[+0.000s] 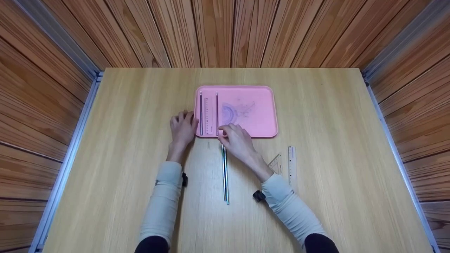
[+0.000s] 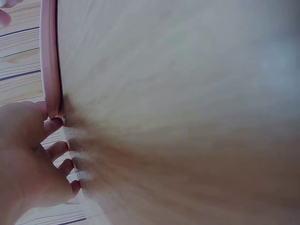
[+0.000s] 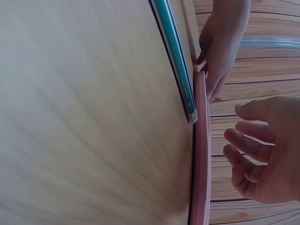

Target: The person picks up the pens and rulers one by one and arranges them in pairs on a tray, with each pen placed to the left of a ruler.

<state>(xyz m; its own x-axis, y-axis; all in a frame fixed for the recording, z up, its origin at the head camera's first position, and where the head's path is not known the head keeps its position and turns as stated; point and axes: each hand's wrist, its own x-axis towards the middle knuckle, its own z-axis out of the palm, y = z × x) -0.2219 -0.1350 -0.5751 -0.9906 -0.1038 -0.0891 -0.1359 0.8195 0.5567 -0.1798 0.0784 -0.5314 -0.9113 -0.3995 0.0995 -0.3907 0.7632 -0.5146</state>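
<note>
A pink tray (image 1: 258, 130) lies on the table, with a dark pencil (image 1: 201, 114), a clear ruler (image 1: 209, 117), a second dark pencil (image 1: 217, 109) and a see-through protractor (image 1: 229, 114) in it. At the tray's left side my left hand (image 1: 182, 128) holds the rim by thumb and forefinger, the other fingertips down on the table. My right hand (image 1: 239, 140) hovers over the near edge by the second dark pencil, fingers loosely bent and apart, holding nothing in the right wrist view. Green pencils (image 1: 225, 175) lie side by side just below it.
Right of my right forearm lie a clear set square (image 1: 276, 163), partly behind the arm, and a clear ruler (image 1: 292, 163). Faint dark marks (image 1: 246, 109) show beside the protractor in the tray. Wooden panels (image 1: 218, 35) stand along the table's back and sides.
</note>
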